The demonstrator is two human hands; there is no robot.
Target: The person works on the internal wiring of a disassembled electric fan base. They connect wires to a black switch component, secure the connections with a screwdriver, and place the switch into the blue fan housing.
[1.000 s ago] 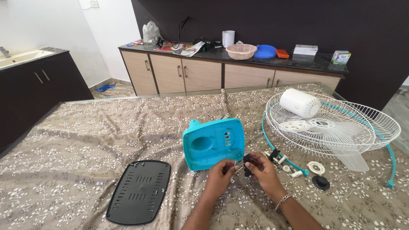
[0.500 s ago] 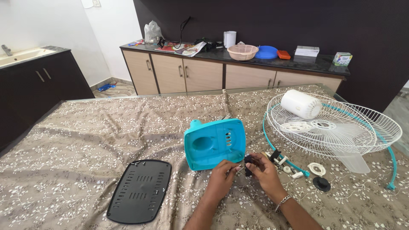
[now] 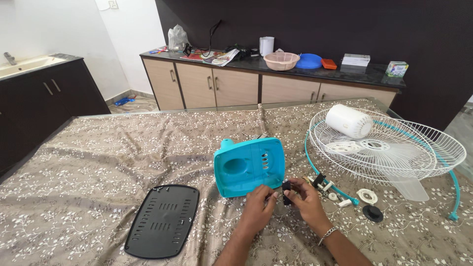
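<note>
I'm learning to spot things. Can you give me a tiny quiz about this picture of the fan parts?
1. True or false: the black panel lies left of the teal housing.
2. What do the left hand and right hand hold between them? A) a small black part B) a blue plate C) the white motor
3. What white thing lies in the wire fan guard?

Key: 1 true. 2 A. 3 the white motor.
</note>
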